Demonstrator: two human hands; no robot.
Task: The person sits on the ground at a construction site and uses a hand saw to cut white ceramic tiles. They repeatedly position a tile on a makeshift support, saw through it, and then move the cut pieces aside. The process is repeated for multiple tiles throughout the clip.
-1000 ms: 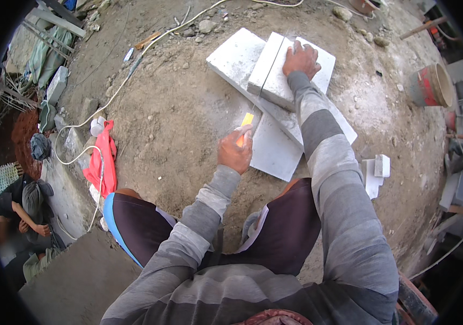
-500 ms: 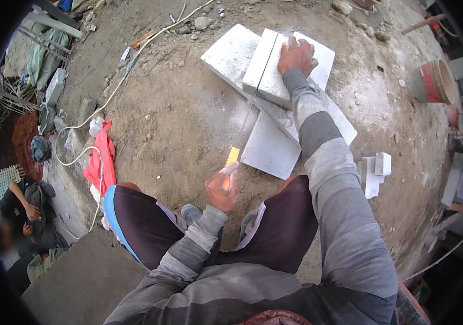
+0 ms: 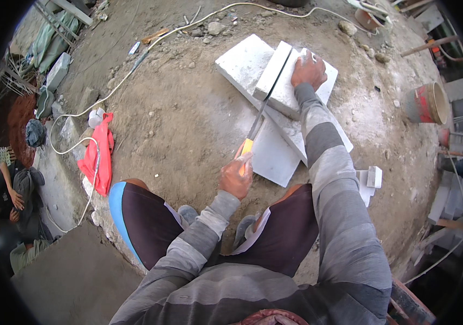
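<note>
My left hand (image 3: 236, 176) is wrapped around the yellow-orange handle of a hand saw (image 3: 256, 122). Its long dark blade runs away from me into a straight slit across a white lightweight block (image 3: 284, 86). My right hand (image 3: 309, 71) presses on the top of this block, right of the blade, with its fingers bent toward the far edge. Beneath lie more white blocks: a slab (image 3: 238, 62) sticks out at the left, and another slab (image 3: 276, 157) slopes toward my knees. How deep the slit goes is hidden.
Small white offcuts (image 3: 367, 183) lie to the right on the dirt ground. Farther right stands a dirty bucket (image 3: 426, 104). A pale cable (image 3: 116, 89) winds past a red cloth (image 3: 100, 154) at left. Another person (image 3: 12, 197) sits at the far left.
My left hand has pushed the saw forward, so its handle is closer to the block. My right hand stays on the block. The whole view has shifted slightly.
</note>
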